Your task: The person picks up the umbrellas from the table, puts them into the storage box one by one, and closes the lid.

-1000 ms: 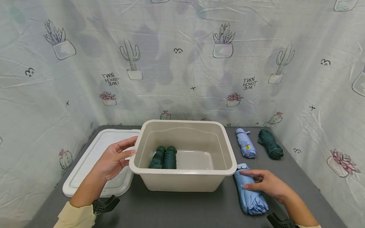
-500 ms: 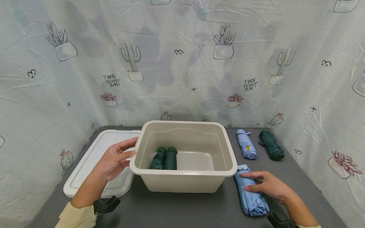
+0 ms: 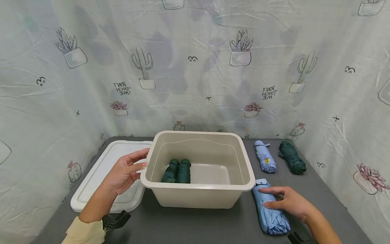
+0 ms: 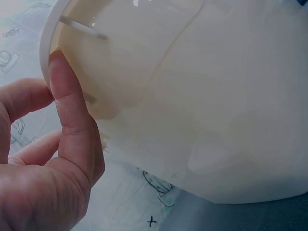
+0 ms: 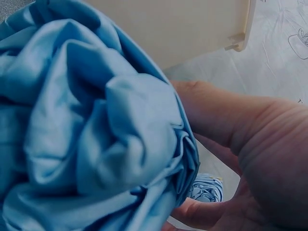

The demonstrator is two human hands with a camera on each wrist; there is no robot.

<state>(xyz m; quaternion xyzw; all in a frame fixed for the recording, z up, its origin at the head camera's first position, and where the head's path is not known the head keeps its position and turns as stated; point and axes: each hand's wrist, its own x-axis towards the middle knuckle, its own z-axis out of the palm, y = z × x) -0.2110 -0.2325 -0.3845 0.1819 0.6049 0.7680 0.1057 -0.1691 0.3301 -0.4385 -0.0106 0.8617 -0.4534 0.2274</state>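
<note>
Pale curtain (image 3: 189, 78) printed with potted cacti closes off the back and sides, and below it spreads a dark grey surface (image 3: 210, 227). On that stands a beige bin (image 3: 195, 197), upright and uncovered; its white lid (image 3: 120, 150) lies flat to the left.

The left hand (image 3: 126, 173) pinches the bin's left rim between thumb and fingers. The right hand (image 3: 290, 201) has a partly closed grip on a big blue bundle (image 3: 271, 217), thumb and forefinger bent onto it with a gap between their tips; how firmly they press I cannot tell. This bundle lies on the surface just beside the bin's right side, its gathered end toward the person.

Behind it are a smaller lilac bundle (image 3: 264, 156) and, to the right, a dark green bundle (image 3: 292, 157). Two slim green rolls (image 3: 177, 171) lie side by side in the left part of the bin.

Packing looks about half done, and the step seems to be grasping the blue bundle. Next, I judge, it calls for a firmer squeeze, a lift above the rim and a lowering beside the rolls.
</note>
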